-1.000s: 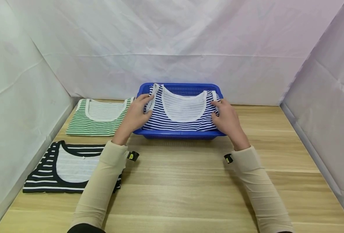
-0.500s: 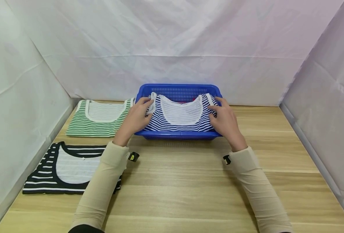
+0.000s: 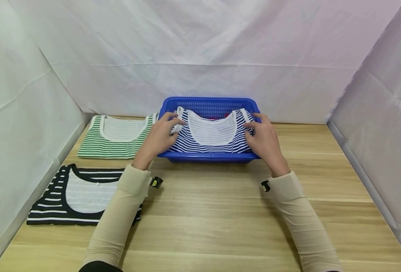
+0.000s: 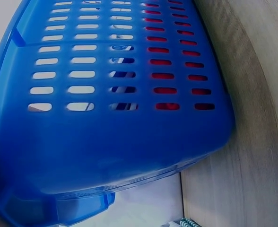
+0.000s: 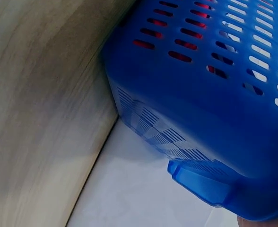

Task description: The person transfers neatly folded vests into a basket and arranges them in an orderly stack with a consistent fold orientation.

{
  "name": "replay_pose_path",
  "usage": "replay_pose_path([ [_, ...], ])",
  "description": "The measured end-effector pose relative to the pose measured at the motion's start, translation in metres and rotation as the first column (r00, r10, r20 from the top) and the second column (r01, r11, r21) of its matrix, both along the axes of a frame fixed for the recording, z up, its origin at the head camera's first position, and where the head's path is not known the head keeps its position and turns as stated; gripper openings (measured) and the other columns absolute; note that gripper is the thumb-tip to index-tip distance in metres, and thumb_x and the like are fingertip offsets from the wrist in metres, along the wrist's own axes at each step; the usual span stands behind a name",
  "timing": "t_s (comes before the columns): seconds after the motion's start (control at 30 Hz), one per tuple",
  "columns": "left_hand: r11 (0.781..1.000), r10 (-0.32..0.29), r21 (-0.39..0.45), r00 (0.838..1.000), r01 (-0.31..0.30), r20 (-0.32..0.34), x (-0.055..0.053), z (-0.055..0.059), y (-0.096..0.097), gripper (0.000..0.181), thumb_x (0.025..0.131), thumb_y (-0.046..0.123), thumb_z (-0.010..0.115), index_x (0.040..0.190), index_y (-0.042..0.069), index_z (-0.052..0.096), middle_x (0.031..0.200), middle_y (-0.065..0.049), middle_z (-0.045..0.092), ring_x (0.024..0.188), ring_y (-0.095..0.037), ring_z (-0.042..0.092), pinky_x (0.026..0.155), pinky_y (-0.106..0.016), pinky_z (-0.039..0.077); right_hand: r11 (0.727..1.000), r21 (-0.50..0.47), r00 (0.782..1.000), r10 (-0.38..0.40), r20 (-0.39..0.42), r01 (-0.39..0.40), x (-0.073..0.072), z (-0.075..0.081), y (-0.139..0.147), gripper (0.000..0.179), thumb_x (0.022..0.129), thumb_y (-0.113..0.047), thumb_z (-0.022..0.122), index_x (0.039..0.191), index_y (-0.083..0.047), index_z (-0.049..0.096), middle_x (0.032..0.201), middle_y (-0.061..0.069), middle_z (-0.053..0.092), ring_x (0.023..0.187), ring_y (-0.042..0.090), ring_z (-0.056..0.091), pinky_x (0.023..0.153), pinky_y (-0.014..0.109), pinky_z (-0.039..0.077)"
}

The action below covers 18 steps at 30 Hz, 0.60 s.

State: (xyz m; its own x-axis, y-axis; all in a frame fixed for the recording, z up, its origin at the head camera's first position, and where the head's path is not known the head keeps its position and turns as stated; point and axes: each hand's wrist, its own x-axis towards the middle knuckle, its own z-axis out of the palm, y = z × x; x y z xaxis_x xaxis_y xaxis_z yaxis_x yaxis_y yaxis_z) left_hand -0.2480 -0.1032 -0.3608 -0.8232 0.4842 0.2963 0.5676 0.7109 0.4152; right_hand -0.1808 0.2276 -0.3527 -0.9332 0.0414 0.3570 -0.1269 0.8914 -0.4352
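Note:
A folded navy-and-white striped tank top (image 3: pixel 211 147) lies inside the blue plastic basket (image 3: pixel 208 155), its white neckline facing up. My left hand (image 3: pixel 159 138) is over the basket's left end, fingers spread at the top's left shoulder strap. Over the right end, my right hand (image 3: pixel 264 139) has its fingers parted at the other strap. Something red (image 4: pixel 165 75) shows through the basket's slots in the left wrist view, below the striped cloth. Both wrist views mostly show the basket's slotted outer wall (image 5: pixel 177 94), and the fingertips are out of sight there.
To the left of the basket, a folded green-and-white striped tank top (image 3: pixel 119 150) lies on the wooden table (image 3: pixel 207 211). Nearer, a black-and-white striped top (image 3: pixel 47 211) is partly covered by the left sleeve. White sheeting (image 3: pixel 200 41) walls off the back and both sides.
The striped tank top has sunk lower into the basket, uncovering more of the basket's back wall. My fingers have loosened from its straps; both arms stay nearly in place.

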Motion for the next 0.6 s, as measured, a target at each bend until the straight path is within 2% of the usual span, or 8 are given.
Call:
replay_pose_path([
  [0.1, 1.000, 0.002, -0.011, 1.000, -0.002, 0.009, 0.0010, 0.0011, 0.0000, 0.034, 0.096, 0.002, 0.061, 0.127, 0.011, 0.072, 0.139, -0.016, 0.062, 0.084, -0.029, 0.062, 0.069, -0.039, 0.045, 0.999, 0.038, 0.999, 0.002, -0.035, 0.000, 0.0015, 0.0004, -0.0006, 0.026, 0.090, -0.003, 0.062, 0.110, 0.002, 0.078, 0.147, 0.024, 0.057, 0.132, 0.045, 0.057, 0.087, 0.056, 0.053],
  [0.17, 1.000, 0.003, -0.019, 1.000, -0.003, 0.018, 0.0019, 0.0026, 0.0003, 0.032, 0.097, 0.005, 0.061, 0.127, 0.009, 0.072, 0.132, -0.015, 0.067, 0.090, -0.028, 0.062, 0.073, -0.040, 0.047, 0.997, 0.071, 0.997, 0.024, -0.067, -0.020, 0.0019, 0.0003, -0.0008, 0.026, 0.089, 0.000, 0.060, 0.107, 0.003, 0.079, 0.140, 0.023, 0.062, 0.128, 0.044, 0.059, 0.086, 0.056, 0.053],
  [0.23, 1.000, 0.003, -0.030, 1.000, -0.003, 0.026, 0.0029, 0.0040, 0.0007, 0.031, 0.099, 0.008, 0.061, 0.128, 0.009, 0.071, 0.130, -0.014, 0.069, 0.090, -0.028, 0.062, 0.074, -0.042, 0.048, 0.993, 0.105, 0.994, 0.070, -0.083, -0.061, 0.0018, 0.0001, -0.0007, 0.026, 0.088, 0.003, 0.058, 0.104, 0.004, 0.079, 0.132, 0.024, 0.067, 0.127, 0.043, 0.060, 0.099, 0.057, 0.051],
  [0.3, 0.999, -0.001, -0.042, 1.000, 0.002, 0.030, 0.0040, 0.0055, 0.0008, 0.030, 0.100, 0.010, 0.060, 0.128, 0.008, 0.071, 0.131, -0.015, 0.069, 0.100, -0.030, 0.065, 0.081, -0.044, 0.051, 0.984, 0.134, 0.989, 0.132, -0.070, -0.122, 0.0014, 0.0002, -0.0010, 0.026, 0.087, 0.006, 0.057, 0.103, 0.005, 0.078, 0.122, 0.024, 0.071, 0.126, 0.042, 0.061, 0.115, 0.061, 0.040],
  [0.37, 0.998, -0.004, -0.056, 0.999, 0.006, 0.031, 0.0048, 0.0067, 0.0010, 0.029, 0.100, 0.011, 0.060, 0.127, 0.007, 0.072, 0.131, -0.015, 0.069, 0.111, -0.033, 0.066, 0.088, -0.048, 0.053, 0.968, 0.171, 0.982, 0.188, -0.018, -0.182, 0.0011, 0.0002, -0.0016, 0.025, 0.089, 0.005, 0.057, 0.104, 0.005, 0.077, 0.117, 0.023, 0.073, 0.124, 0.041, 0.062, 0.122, 0.064, 0.029],
  [0.47, 0.996, -0.015, -0.087, 0.999, 0.017, 0.032, 0.0056, 0.0079, 0.0004, 0.029, 0.100, 0.012, 0.058, 0.125, 0.005, 0.072, 0.127, -0.015, 0.072, 0.129, -0.036, 0.061, 0.101, -0.053, 0.051, 0.950, 0.189, 0.967, 0.231, 0.110, -0.249, 0.0013, -0.0002, -0.0022, 0.025, 0.098, -0.003, 0.053, 0.109, 0.004, 0.075, 0.115, 0.021, 0.075, 0.121, 0.039, 0.065, 0.124, 0.066, 0.020],
  [0.6, 0.991, -0.060, -0.112, 0.995, 0.069, 0.080, 0.0053, 0.0082, -0.0009, 0.029, 0.100, 0.013, 0.059, 0.124, 0.005, 0.072, 0.115, -0.014, 0.077, 0.115, -0.034, 0.069, 0.093, -0.051, 0.053, 0.947, 0.189, 0.942, 0.204, 0.265, -0.258, 0.0027, -0.0013, -0.0032, 0.045, 0.111, -0.028, 0.039, 0.125, 0.000, 0.071, 0.129, 0.019, 0.071, 0.133, 0.037, 0.058, 0.128, 0.063, 0.012],
])
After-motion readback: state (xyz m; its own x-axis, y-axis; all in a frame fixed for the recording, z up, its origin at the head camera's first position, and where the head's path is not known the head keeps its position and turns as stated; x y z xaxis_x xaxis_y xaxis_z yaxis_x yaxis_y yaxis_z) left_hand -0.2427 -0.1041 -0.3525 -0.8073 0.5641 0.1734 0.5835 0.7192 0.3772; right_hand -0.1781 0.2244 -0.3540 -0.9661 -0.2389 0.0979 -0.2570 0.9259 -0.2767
